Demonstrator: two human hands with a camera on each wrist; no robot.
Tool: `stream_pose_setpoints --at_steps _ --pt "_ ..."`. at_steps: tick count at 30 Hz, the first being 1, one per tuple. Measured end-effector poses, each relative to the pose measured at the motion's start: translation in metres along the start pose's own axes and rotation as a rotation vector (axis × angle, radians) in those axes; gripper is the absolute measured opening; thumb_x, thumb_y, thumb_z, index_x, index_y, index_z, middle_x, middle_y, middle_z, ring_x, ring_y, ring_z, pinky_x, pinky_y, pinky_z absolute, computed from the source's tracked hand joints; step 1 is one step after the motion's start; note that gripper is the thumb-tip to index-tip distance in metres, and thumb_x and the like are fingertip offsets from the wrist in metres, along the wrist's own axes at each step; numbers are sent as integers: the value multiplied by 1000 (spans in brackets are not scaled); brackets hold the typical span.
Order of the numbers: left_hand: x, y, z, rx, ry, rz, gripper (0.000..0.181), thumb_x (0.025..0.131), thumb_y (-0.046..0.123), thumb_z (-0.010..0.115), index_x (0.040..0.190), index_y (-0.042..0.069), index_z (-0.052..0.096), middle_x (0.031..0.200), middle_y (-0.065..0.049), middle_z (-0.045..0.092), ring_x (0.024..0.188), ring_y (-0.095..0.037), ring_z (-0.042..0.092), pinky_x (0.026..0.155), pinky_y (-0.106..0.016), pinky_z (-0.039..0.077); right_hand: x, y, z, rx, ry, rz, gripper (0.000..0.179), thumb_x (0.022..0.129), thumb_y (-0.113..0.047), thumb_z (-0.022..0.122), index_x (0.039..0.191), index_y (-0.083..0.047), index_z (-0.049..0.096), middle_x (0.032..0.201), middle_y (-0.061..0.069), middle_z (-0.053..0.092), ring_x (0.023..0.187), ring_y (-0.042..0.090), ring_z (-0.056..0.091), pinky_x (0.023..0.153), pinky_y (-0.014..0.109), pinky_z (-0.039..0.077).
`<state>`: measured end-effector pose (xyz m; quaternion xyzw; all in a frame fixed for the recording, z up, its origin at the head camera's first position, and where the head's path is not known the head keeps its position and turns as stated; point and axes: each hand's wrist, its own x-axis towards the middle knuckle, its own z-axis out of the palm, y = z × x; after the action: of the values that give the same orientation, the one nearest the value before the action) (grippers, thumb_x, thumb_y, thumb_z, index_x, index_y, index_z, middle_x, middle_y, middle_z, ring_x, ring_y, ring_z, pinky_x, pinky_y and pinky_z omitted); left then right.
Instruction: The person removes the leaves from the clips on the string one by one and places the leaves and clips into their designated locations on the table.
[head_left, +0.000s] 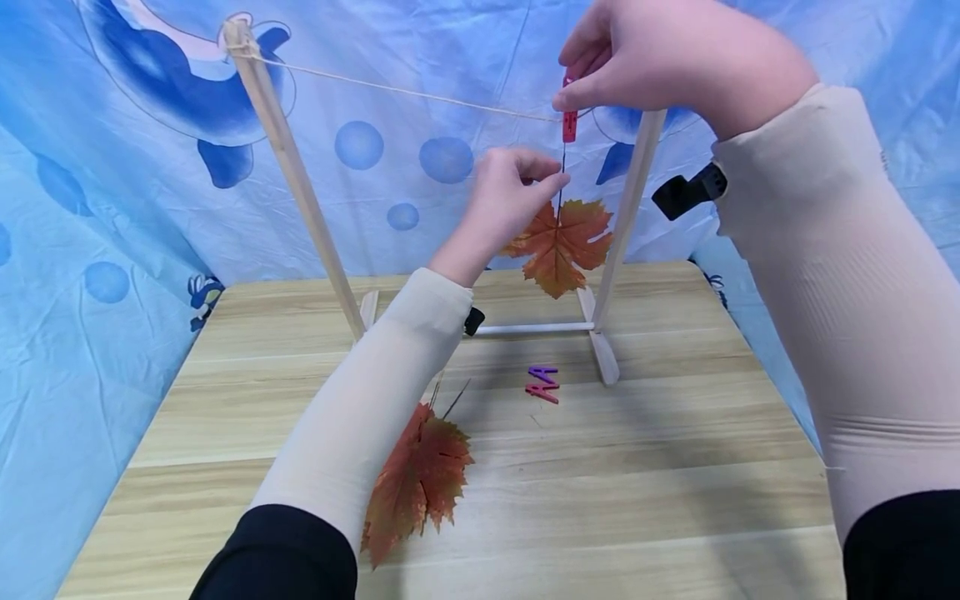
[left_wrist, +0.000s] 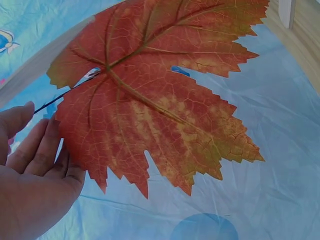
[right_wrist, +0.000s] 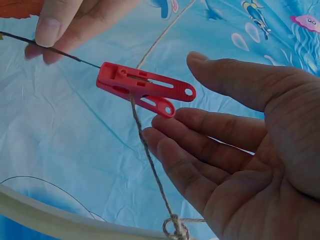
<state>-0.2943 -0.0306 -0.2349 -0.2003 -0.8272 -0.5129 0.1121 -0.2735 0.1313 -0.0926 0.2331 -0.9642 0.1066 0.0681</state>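
A red clothespin (right_wrist: 145,85) is clipped on the string (right_wrist: 152,160), with the dark stem of an orange-red artificial maple leaf (head_left: 558,246) in its jaws. The leaf hangs below it, its veined face large in the left wrist view. My left hand (head_left: 513,196) pinches the stem just under the clothespin, between thumb and fingers. Around the clothespin's handle ends is my right hand (right_wrist: 235,135), its thumb held apart from the handles and its fingers loosely bent beside them.
The string spans two posts of a wooden frame (head_left: 300,179) standing on the wooden table (head_left: 637,500). A purple clothespin (head_left: 542,374) and a pink clothespin (head_left: 542,392) lie at its foot. More maple leaves (head_left: 423,475) lie beside my left forearm. A blue printed cloth (head_left: 360,225) hangs behind.
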Motion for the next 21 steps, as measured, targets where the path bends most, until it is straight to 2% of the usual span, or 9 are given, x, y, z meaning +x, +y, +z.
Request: stream_pose_setpoints --at_steps 8,15,21 --pt "-1 -2 0 52 -4 33 17 97 18 72 105 6 81 92 -2 76 81 -15 61 71 -26 49 1 3 -1 -44 -25 2 39 104 -37 59 125 -6 70 116 17 64 97 31 53 82 40 50" --pt "-2 -4 -3 83 -3 43 18 98 17 71 106 5 81 93 0 75 81 -14 62 71 -26 49 3 8 -1 -16 -18 -6 41 103 -40 60 124 -7 71 116 15 66 97 28 54 80 34 49" --pt "-3 -2 -4 129 -3 58 17 98 17 71 107 6 81 97 -1 76 84 -10 63 74 -24 49 2 13 2 1 21 -17 43 104 -38 57 128 -6 71 118 16 66 97 30 56 89 45 53"
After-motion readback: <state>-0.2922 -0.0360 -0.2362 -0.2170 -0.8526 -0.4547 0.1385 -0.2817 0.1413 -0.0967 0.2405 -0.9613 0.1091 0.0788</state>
